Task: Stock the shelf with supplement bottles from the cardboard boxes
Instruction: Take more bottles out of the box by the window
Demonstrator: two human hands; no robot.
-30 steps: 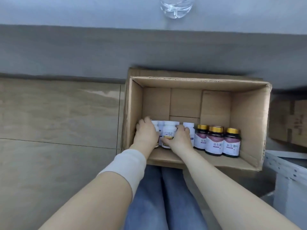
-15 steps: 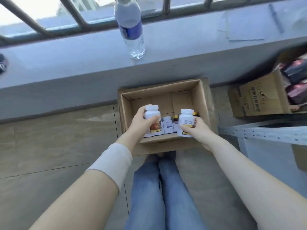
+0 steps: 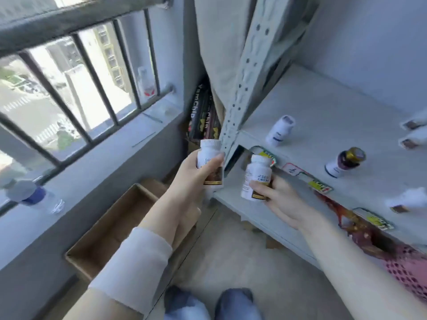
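The left hand (image 3: 194, 179) grips a white-capped bottle (image 3: 209, 155) whose label ends in a brown band, its print too blurred to read; the right hand (image 3: 282, 202), apart from it, grips a second white bottle (image 3: 255, 179) with dark unreadable characters, held at the front edge of the grey shelf (image 3: 323, 116). Beyond the right hand a small white bottle (image 3: 279, 130) and a gold-capped dark bottle (image 3: 346, 161) stand on the shelf, whose edge tags (image 3: 293, 169) are illegible; beyond the left hand a black pack (image 3: 199, 109) reads roughly "YamChip"; below the left forearm lies the open cardboard box (image 3: 104, 234).
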